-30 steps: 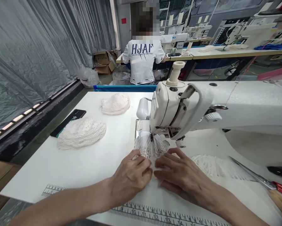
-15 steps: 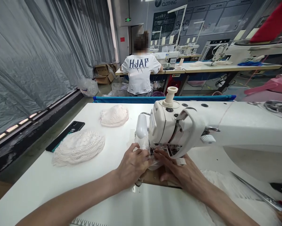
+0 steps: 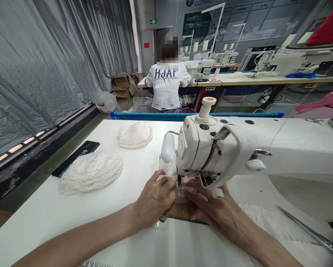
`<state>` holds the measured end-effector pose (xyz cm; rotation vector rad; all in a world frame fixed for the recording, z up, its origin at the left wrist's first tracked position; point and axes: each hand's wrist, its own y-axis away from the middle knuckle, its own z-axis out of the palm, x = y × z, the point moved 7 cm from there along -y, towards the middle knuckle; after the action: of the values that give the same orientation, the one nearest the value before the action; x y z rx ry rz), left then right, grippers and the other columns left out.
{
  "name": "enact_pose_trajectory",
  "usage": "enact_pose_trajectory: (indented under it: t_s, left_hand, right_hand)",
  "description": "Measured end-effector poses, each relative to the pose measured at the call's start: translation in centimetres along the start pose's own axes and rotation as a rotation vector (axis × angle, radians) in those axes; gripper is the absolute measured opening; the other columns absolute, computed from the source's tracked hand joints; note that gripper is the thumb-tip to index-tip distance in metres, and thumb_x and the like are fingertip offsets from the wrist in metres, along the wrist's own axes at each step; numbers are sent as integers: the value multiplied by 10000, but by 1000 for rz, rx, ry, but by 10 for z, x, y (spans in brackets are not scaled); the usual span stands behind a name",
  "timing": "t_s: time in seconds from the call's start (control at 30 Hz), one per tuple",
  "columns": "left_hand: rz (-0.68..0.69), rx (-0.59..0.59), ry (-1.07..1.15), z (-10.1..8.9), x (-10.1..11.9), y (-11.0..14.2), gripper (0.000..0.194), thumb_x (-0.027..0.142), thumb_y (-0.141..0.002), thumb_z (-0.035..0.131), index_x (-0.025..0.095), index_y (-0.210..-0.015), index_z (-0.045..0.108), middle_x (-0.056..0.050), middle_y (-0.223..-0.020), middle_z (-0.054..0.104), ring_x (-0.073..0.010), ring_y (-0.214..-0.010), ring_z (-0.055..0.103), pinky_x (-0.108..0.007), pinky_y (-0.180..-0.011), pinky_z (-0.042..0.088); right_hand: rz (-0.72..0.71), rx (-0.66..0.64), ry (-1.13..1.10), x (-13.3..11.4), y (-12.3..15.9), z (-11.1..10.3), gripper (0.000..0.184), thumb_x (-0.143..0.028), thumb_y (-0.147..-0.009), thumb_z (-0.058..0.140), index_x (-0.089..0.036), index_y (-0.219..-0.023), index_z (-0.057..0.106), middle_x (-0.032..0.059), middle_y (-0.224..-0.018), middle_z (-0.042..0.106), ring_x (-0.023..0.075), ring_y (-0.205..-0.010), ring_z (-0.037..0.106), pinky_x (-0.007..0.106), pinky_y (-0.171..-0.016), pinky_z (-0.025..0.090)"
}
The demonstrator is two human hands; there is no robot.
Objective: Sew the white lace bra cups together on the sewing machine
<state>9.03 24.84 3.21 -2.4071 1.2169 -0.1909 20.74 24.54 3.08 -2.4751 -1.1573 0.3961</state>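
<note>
- I read the clock from the presser foot (image 3: 179,180) of the sewing m/c (image 3: 255,141); white lace (image 3: 169,168) lies by it, visible at approx. 11 o'clock, rest hid. by hands;
- my L hand (image 3: 157,196) is at 8; fingers narrow, curled at the lace's near edge; pinching or just pressing, can't tell;
- my R hand (image 3: 215,209) is at 4; fingers fairly straight, tips near the foot, partly behind the m/c; can't tell if they hold anything;
- brown panel (image 3: 180,211) at 6, btwn hands;
- scalloped stack (image 3: 91,172), white, at 9, overlapping a black slab (image 3: 92,147); pale pink pc (image 3: 135,135) at 10–11, apart from both;
- fringed pc (image 3: 259,218), white, at 4, beyond R wrist; scissors (image 3: 305,227) along its edge;
- co-worker (image 3: 166,87) at 12, back to me.
</note>
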Motion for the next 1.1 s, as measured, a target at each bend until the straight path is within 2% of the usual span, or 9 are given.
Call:
enact_pose_trajectory:
  t_s: [0.13, 0.27, 0.47, 0.6, 0.77, 0.87, 0.93, 1.03, 1.1]
  left_hand:
    - [19, -18, 12, -4, 8, 0, 183, 6, -842, 436, 130, -848, 570, -17, -782, 614, -116, -762, 578, -332, -846, 401]
    - [18, 4, 1, -8, 12, -1, 197, -24, -819, 446, 112, -773, 581, -14, -716, 601, -109, -707, 575, -314, -787, 417]
    - [10, 30, -38, -7, 10, 1, 217, -40, -809, 435, 111, -795, 591, -20, -714, 597, -115, -697, 569, -318, -767, 420]
    - [6, 12, -85, -5, 7, 1, 219, -48, -797, 424, 101, -815, 584, -38, -742, 595, -129, -715, 565, -334, -782, 414]
    - [-29, -38, -114, -4, -1, 1, 216, -38, -820, 399, 110, -863, 550, -49, -814, 596, -147, -808, 570, -347, -841, 389]
    - [-33, -44, -119, 1, -9, 0, 181, 24, -863, 405, 117, -960, 526, -71, -955, 597, -174, -970, 547, -370, -914, 347]
    - [-53, -59, -125, 6, -15, 0, 128, 107, -899, 415, 128, -978, 514, -83, -1027, 584, -187, -1002, 535, -381, -914, 341]
    - [-100, -104, -153, 9, -10, 4, 110, 169, -914, 415, 136, -886, 516, -70, -913, 593, -176, -803, 562, -362, -795, 380]
    - [-115, -128, -174, 1, 7, 14, 118, 128, -890, 433, 137, -803, 512, -42, -775, 577, -163, -670, 535, -341, -720, 378]
  right_hand:
    - [-52, -15, -46, -7, 1, -1, 312, -369, -968, 354, -172, -1054, 580, 90, -1001, 683, 207, -851, 626, 416, -892, 331]
    - [-42, -1, -39, -6, 0, -2, 317, -370, -969, 355, -166, -1018, 593, 92, -955, 688, 196, -792, 631, 413, -876, 323]
    - [-35, -37, -4, -5, 1, 0, 324, -359, -976, 333, -165, -1038, 585, 90, -938, 691, 184, -734, 622, 412, -861, 313]
    - [0, -47, 28, -1, 1, 3, 347, -360, -983, 306, -151, -1060, 572, 110, -964, 690, 183, -714, 618, 429, -867, 283]
    - [-12, 6, 32, 1, 3, 4, 336, -361, -981, 316, -164, -1044, 581, 99, -978, 692, 181, -705, 621, 450, -874, 256]
    - [5, 61, 18, 4, 3, 4, 368, -381, -983, 290, -168, -1047, 584, 101, -929, 709, 189, -721, 617, 458, -888, 246]
    - [17, 88, 11, 4, 2, 2, 368, -366, -988, 280, -178, -1030, 593, 89, -903, 713, 189, -732, 612, 459, -892, 244]
    - [30, 91, 32, 4, -2, -3, 347, -335, -983, 303, -193, -936, 616, 63, -873, 705, 184, -737, 604, 431, -865, 273]
    - [42, 84, 57, 3, -4, -7, 345, -322, -976, 313, -197, -880, 620, 49, -822, 695, 179, -699, 596, 400, -815, 304]
